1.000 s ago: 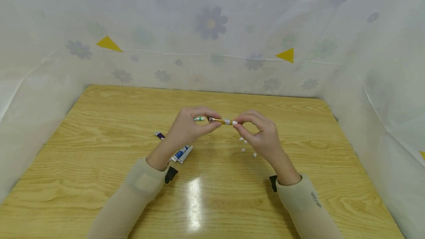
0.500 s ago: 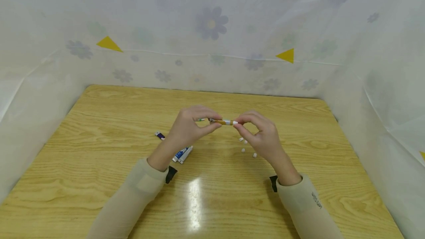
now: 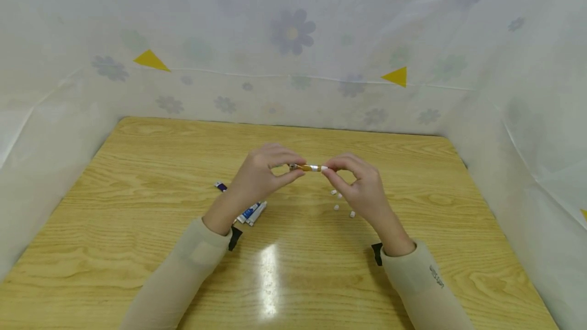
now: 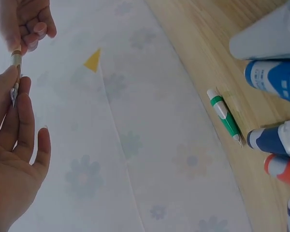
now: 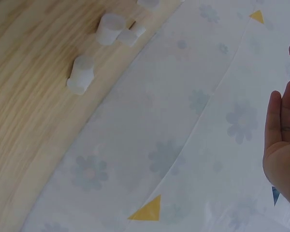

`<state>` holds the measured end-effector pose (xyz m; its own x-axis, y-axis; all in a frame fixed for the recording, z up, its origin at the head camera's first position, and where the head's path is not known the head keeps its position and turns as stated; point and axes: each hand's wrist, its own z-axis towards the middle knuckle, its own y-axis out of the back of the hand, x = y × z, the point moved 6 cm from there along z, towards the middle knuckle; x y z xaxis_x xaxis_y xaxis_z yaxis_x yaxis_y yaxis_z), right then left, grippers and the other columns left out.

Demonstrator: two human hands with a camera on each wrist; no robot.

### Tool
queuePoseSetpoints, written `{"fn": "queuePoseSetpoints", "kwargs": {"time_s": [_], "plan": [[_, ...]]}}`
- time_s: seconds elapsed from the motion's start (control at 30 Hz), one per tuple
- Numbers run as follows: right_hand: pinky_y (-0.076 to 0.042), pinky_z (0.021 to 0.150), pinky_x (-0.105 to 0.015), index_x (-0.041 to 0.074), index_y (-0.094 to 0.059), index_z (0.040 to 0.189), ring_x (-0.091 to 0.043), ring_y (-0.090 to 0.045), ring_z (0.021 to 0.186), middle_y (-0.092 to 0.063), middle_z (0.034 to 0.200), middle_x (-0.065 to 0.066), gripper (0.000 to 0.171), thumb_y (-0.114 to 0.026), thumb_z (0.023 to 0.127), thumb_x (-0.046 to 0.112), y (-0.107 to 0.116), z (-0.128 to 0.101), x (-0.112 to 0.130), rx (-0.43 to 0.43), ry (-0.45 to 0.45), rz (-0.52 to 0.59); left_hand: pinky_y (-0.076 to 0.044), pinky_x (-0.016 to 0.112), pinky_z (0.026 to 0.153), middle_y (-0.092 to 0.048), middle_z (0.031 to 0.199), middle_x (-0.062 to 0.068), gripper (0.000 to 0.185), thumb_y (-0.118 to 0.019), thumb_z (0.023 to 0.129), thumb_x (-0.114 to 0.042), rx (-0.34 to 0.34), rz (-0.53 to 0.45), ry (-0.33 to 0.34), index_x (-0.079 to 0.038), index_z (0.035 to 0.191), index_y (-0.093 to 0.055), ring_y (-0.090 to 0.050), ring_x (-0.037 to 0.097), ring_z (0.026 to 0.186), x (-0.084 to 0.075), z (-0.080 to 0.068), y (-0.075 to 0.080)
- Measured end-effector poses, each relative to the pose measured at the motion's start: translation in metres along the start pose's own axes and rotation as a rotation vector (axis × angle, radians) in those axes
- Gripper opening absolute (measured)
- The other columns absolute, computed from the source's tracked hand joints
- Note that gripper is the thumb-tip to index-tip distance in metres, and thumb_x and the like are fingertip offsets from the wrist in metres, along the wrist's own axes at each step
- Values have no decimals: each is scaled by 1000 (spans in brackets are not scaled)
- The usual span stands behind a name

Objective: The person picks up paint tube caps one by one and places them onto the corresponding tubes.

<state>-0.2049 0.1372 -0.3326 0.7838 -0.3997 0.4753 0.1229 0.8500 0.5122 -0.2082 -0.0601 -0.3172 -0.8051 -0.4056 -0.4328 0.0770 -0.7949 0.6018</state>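
Note:
A small ochre paint tube (image 3: 313, 168) is held level above the table, between the two hands. My left hand (image 3: 261, 174) pinches its flat crimped end between thumb and fingers. At the other end, the thumb and forefinger of my right hand (image 3: 362, 180) pinch the white cap (image 3: 324, 168). The left wrist view shows the same tube (image 4: 16, 59) with a hand at each end. In the right wrist view, only part of the right hand (image 5: 285, 130) appears, at the edge; its pinching fingertips are cut off there.
Several white caps (image 5: 82, 75) lie on the table (image 3: 293, 279) below the right hand. Left of centre lie more paint tubes, among them a blue tube (image 4: 275, 79), a red tube (image 4: 282, 166) and a green tube (image 4: 222, 113). Behind the table hangs a flowered white sheet (image 3: 293, 90).
Both hands keep their grip on the tube and cap. The left hand has shifted and tilted slightly, and the green tube behind it has gone out of sight in the head view.

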Motion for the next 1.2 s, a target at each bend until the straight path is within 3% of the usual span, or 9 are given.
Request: {"fn": "queuePoseSetpoints", "kwargs": {"time_s": [0.3, 0.47, 0.9, 1.2], "plan": [[-53, 77, -13, 3, -76, 96, -16, -68, 77, -75, 91, -8, 19, -80, 82, -9, -2, -2, -1, 1, -10, 3, -54, 39, 91, -80, 97, 2, 18, -87, 84, -15, 23, 140, -103, -9, 100, -82, -71, 20, 91, -2, 0, -2], [-53, 76, -13, 5, -78, 98, -16, -68, 79, -76, 93, -7, 20, -80, 82, -7, -4, -3, -2, 12, -17, 18, -53, 42, 94, -80, 96, 0, 19, -88, 82, -16, 40, 208, -127, -10, 99, -82, -71, 19, 91, -1, -1, -2], [-53, 83, -12, 3, -76, 112, -19, -70, 88, -76, 98, -9, 29, -77, 85, -8, -5, -4, -6, 47, -66, 32, -53, 44, 92, -81, 97, 2, 16, -86, 84, -16, 58, 196, -70, -11, 100, -83, -73, 22, 94, 18, -5, 9], [-53, 86, -13, 6, -76, 114, -17, -70, 91, -76, 100, -6, 28, -76, 88, -4, -5, -6, -10, 54, -95, 33, -51, 50, 99, -81, 100, 3, 15, -85, 86, -16, 78, 185, 72, -12, 100, -82, -73, 26, 100, 45, -11, 20]]}}
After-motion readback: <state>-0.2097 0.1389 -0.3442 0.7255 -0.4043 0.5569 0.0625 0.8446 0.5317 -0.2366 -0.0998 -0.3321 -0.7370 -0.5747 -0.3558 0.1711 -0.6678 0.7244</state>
